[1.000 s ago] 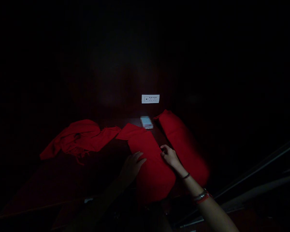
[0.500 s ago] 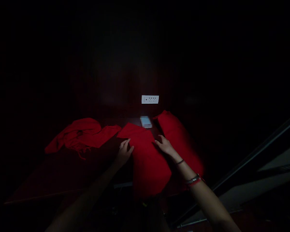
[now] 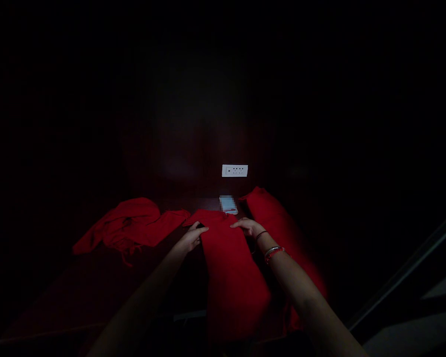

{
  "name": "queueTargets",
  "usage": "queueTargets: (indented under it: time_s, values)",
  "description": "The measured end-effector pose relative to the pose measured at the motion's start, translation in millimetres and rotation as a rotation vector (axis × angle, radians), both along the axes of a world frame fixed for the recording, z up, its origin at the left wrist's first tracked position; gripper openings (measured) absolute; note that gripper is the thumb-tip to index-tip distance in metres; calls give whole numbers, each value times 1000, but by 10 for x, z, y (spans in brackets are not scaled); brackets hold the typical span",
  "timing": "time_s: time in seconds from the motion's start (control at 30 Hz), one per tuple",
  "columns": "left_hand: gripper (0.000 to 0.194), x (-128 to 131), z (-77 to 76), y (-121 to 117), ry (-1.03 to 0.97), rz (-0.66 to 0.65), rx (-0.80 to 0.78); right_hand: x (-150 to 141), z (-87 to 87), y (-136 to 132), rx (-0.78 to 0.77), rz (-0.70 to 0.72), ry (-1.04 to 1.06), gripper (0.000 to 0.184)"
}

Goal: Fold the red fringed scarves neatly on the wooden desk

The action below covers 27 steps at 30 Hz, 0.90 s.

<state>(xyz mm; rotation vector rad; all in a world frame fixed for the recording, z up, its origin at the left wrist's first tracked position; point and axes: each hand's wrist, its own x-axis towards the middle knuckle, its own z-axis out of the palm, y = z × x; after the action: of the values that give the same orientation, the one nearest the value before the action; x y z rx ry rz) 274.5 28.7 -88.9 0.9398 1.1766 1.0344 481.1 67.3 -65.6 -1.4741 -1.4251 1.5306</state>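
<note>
A long red cloth (image 3: 232,277) stretches from the table top down over the front edge toward me. My left hand (image 3: 192,238) is closed on its left side, thumb on top and fingers underneath. On the opposite side my right hand (image 3: 248,227), with bands on the wrist, pinches the same cloth, its thumb laid over the fabric. The far end of the cloth rests near a pale, pixelated flat item (image 3: 228,204).
To the left lies a crumpled red cloth (image 3: 137,223) with loose strings. Another red cloth (image 3: 273,223) lies on the right, partly behind my right arm. A white socket plate (image 3: 235,171) is on the dark back wall. Most surroundings are too dark to make out.
Both hands have closed on the cloth's sides, where they lay with fingers spread before. The cloth's far part is drawn narrower. The whole scene sits lower in view.
</note>
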Motion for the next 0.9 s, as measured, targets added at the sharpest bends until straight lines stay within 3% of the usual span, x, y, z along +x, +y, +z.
queueTargets:
  time_s: [0.1, 0.2, 0.3, 0.4, 0.5, 0.57, 0.67, 0.7, 0.77, 0.83, 0.9]
  values:
    - [71, -31, 16, -70, -120, -9, 73, 11, 6, -41, -17, 17, 121, 14]
    - [89, -16, 159, -96, -207, -35, 179, 55, 142, -149, 84, -52, 245, 18]
    - [94, 126, 485, -38, -260, -130, 369, 208, 520, -310, 294, -134, 288, 26]
    - [90, 410, 928, 165, -317, -301, 625, 491, 1061, -407, 516, -231, 206, 35]
    - [85, 798, 1288, 537, -367, -399, 793, 831, 1519, -305, 716, -332, 88, 41]
    - [83, 1097, 1365, 827, -389, -396, 801, 1044, 1656, -112, 778, -416, -49, 42]
    - [84, 1564, 1164, 1195, -377, -258, 602, 1297, 1542, 266, 655, -547, -411, 40]
    - [83, 1707, 1031, 1285, -335, -176, 479, 1361, 1430, 387, 552, -559, -571, 40]
    - [85, 1939, 733, 1417, -237, -44, 269, 1460, 1136, 587, 449, -562, -664, 36]
    - [86, 2071, 475, 1504, -194, 7, 194, 1524, 819, 715, 375, -553, -717, 34]
    - [84, 2097, 320, 1567, -150, 47, 150, 1562, 560, 785, 349, -546, -744, 37]
